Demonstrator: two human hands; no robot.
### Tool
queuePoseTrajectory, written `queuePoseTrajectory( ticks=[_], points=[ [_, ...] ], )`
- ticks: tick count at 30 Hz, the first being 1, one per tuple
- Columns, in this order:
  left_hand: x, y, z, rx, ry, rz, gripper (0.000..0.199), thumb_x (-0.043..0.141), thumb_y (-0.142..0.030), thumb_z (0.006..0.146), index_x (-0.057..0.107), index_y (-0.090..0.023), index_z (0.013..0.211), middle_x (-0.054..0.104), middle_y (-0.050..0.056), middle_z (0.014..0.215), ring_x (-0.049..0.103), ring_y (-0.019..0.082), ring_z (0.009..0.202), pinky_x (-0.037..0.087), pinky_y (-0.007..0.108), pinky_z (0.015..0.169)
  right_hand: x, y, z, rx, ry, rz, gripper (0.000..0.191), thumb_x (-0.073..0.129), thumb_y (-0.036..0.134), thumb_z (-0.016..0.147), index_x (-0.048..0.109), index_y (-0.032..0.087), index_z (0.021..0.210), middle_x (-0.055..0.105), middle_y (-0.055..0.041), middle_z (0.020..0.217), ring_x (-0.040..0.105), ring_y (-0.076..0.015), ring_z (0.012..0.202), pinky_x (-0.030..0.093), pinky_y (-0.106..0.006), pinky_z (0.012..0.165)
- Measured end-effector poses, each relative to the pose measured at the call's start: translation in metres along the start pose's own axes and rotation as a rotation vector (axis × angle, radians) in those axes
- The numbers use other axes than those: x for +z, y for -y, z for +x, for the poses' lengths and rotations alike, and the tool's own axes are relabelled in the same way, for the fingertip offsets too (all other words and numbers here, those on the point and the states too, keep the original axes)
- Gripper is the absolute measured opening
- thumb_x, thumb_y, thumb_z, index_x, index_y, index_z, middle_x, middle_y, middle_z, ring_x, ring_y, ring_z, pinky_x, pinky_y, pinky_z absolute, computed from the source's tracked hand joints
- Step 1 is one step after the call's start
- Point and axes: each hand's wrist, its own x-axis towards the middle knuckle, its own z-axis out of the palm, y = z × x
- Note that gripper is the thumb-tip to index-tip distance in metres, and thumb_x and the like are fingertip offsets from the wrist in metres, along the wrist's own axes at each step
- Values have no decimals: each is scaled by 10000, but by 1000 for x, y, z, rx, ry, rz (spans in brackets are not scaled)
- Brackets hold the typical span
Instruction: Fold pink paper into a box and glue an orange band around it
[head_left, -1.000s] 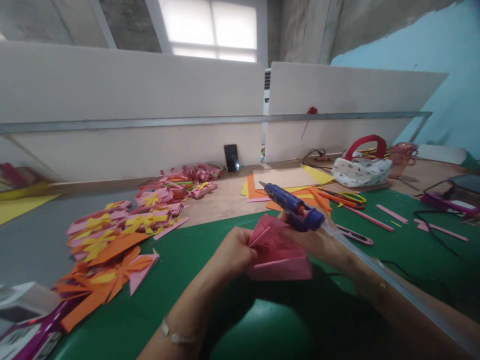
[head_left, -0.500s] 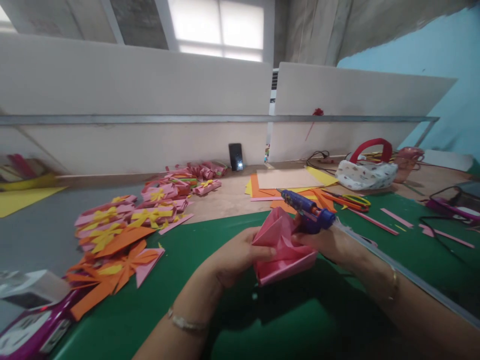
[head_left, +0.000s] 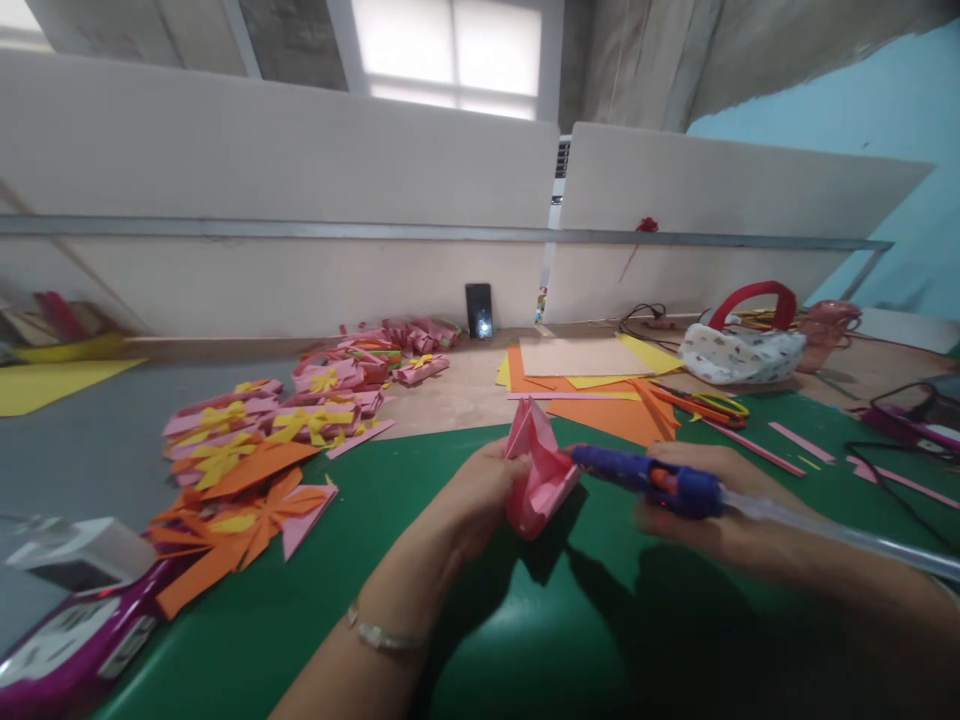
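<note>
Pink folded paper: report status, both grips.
Left grip closed on pink folded paper. Right grip holds blue glue gun, tip near paper, contact unclear. Yellow-bowed pieces piled left, clear of both grips.

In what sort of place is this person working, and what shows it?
Probably a paper-craft workspace: the right hand holds a blue plastic glue gun, the left hand a folded pink paper piece, and pink paper bundles with yellow paper bows lie heaped at left.

Pink folded paper [head_left: 537, 482], partly open; blue glue gun [head_left: 624, 470] at its right, near level, pointed toward it.
</note>
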Motion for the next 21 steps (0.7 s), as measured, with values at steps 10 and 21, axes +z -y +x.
queuePoseTrajectory(
  ticks=[10,21],
  points=[
    [2,4,-1,9,96,98,251,500,-22,653,622,-124,847,648,69,782,558,133,639,397,243,615,7,10,13,45,140,-359,226,577,402,761,616,192,687,626,-45,714,562,-193,647,371,-288,581],
    [3,4,-6,32,172,119,211,486,-40,636,619,-110,784,610,56,745,505,126,640,360,260,633,16,-1,4,22,61,-473,132,565,300,768,634,203,711,600,-43,715,570,-197,642,376,-294,581]
  ],
)
